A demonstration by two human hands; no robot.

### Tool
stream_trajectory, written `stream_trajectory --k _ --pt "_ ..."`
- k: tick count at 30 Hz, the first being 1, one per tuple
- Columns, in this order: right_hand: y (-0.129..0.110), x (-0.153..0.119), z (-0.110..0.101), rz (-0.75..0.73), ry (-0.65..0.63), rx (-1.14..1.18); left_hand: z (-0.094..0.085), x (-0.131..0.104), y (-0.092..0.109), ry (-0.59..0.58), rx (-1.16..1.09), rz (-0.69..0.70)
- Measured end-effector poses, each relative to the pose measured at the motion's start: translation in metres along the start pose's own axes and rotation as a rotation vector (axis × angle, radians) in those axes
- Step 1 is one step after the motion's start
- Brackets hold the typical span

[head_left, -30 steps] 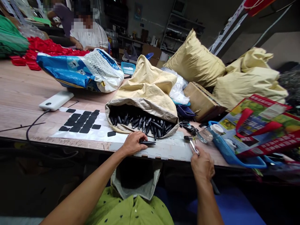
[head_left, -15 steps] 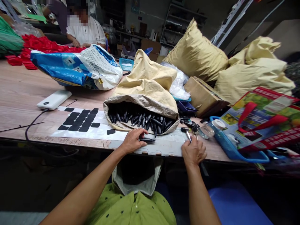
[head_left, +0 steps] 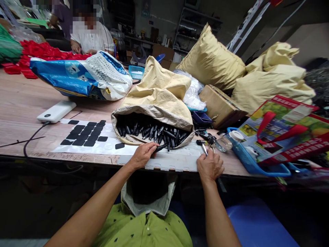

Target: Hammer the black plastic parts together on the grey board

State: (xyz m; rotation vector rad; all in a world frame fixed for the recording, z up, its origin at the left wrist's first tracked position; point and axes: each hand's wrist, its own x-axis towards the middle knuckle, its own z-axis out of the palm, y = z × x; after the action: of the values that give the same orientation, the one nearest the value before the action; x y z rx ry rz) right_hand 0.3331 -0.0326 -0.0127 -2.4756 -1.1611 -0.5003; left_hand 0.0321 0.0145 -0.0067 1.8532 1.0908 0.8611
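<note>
My left hand (head_left: pixel 144 155) pinches a slim black pen-shaped piece (head_left: pixel 161 148) at its left end, in front of the open beige sack (head_left: pixel 156 85). The piece tilts up to the right. Many similar black pieces (head_left: pixel 151 132) lie inside the sack mouth. To the right, my right hand (head_left: pixel 210 166) is closed round a tool with a silver shaft (head_left: pixel 205 150); a dark end (head_left: pixel 221 185) pokes out below the fist. Its exact kind is hidden. Beneath both hands runs a flat grey strip (head_left: pixel 177 161) along the table edge.
Black stickers (head_left: pixel 87 134) on a white sheet and a white power bank (head_left: pixel 56 111) lie left. A blue basket (head_left: pixel 244 156) with a colourful bag stands right. A grey-lined bag (head_left: pixel 147 202) hangs open at my lap. Two people sit beyond the red material (head_left: pixel 48 49).
My left hand has turned and lifted the black piece slightly towards the sack, its fingers now nearer together. My right hand keeps its grip. The view has shifted a little.
</note>
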Motion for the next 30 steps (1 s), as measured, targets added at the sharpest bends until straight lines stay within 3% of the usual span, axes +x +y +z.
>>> stream_trajectory --k 30 --pt "-0.0039 0.0059 -0.0029 0.059 -0.083 0.038 -0.0035 -0.0037 0.0041 -0.088 0.109 0.067"
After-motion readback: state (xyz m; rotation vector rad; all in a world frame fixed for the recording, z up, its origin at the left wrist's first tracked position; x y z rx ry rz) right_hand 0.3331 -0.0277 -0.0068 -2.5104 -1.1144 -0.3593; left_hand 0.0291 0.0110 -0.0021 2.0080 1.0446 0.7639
